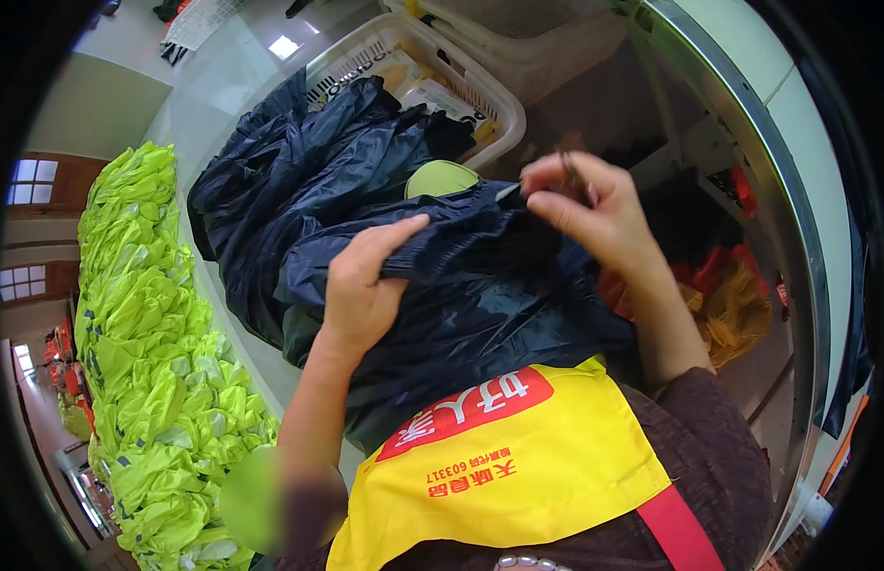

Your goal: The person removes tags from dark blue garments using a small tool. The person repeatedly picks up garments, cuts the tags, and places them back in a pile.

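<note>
We note left hand gripping elastic edge of navy garment; right hand pinching small tool there. Navy pile waits by white basket; lime stack at table's left edge looks finished.

Pale glossy table reflecting a ceiling light; windows far left in a wood-brown wall; metal-edged counter curving along the right.

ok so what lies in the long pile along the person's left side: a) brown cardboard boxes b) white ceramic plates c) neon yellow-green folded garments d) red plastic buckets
c: the long pile of neon yellow-green folded garments runs along the person's left, beside the dark navy shiny fabric that the left hand and right hand grip.
</note>
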The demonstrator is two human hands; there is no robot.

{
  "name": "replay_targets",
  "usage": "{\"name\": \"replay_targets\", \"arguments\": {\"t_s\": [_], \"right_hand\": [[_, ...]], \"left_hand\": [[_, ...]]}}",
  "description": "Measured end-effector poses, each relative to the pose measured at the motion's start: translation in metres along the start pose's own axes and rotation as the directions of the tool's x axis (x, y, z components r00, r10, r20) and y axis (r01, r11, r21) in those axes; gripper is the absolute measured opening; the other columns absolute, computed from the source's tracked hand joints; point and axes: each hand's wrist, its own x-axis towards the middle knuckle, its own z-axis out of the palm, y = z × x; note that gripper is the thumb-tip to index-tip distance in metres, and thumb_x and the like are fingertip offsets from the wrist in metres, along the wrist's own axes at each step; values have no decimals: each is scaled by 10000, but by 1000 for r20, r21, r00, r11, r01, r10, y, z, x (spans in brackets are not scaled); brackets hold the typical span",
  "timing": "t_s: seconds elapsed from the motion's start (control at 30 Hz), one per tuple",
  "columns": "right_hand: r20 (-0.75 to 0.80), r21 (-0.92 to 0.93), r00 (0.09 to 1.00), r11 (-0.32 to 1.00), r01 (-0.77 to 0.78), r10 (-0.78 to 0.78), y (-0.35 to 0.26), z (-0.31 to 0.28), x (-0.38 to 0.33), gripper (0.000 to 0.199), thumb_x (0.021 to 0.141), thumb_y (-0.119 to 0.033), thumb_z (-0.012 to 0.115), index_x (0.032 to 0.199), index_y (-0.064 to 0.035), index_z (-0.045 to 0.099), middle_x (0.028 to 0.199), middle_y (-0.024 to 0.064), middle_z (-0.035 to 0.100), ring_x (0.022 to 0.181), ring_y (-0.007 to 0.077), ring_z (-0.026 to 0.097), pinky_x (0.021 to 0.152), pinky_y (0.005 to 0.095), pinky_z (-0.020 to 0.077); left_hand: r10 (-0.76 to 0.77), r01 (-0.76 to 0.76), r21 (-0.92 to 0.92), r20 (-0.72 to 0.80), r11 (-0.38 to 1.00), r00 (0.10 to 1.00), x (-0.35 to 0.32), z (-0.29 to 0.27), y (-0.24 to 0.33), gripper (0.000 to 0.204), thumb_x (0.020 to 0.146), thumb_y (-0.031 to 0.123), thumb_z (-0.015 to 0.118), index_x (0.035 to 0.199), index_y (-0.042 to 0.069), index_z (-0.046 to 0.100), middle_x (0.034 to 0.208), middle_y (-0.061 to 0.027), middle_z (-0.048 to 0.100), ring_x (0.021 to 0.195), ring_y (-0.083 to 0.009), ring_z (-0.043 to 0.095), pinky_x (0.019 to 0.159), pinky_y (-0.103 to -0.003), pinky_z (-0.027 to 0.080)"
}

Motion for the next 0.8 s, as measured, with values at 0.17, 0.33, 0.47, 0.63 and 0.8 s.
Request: {"name": "replay_targets", "arguments": {"t_s": [0.17, 0.33, 0.47, 0.63, 0.8], "right_hand": [[363, -71, 930, 997, -33, 56, 3, -19, 52, 404, 716, -189, 766, 1045, -5, 622, 904, 49, 631, 785, 108, 564, 718, 224, 454], [703, 149, 710, 971, -184, 27, 6, 3, 67, 390, 791, -264, 697, 1071, -5, 615, 933, 39, 630, 862, 90, 562, 809, 233, 447], [642, 407, 756, 892, -196, -127, 7, 43, 53, 289, 789, -302, 684, 874, -47, 580, 711, -39, 482, 634, 36, 423, 572, 198, 364], [432, 536, 899, 822, -192, -72, -11, 54, 24, 486, 713, -176, 707, 1124, -8, 511, 762, -13, 497, 632, 36, 430, 595, 181, 371], [331, 377, 943, 913, -153, 22, -33, 49, 26, 323, 773, -112, 658, 1060, -8, 552, 804, -30, 542, 659, 15, 452, 614, 172, 378]], "left_hand": [[98, -98, -6, 38, 995, 994, 12, -29, 6, 273, 789, -37, 513, 1042, -24, 613, 1008, -125, 643, 936, -223, 605, 858, -287, 434], [79, -98, -132, -143, 986, 987, 29, -47, 13, 203, 801, 5, 567, 995, -15, 622, 936, -108, 645, 883, -202, 611, 814, -291, 453], [-144, -8, -344, -414, 939, 899, 43, -48, -15, 115, 869, 28, 576, 973, -9, 609, 897, 21, 589, 822, -66, 517, 767, -211, 412], [-98, -169, -397, -569, 902, 817, 61, -17, -19, 250, 938, 167, 504, 1108, 3, 585, 1033, -50, 615, 911, -100, 528, 856, -242, 388], [-16, -362, -701, -470, 614, 883, 44, -32, -20, 287, 939, 239, 441, 1056, 3, 554, 953, -114, 595, 929, -208, 537, 929, -357, 381]]}}
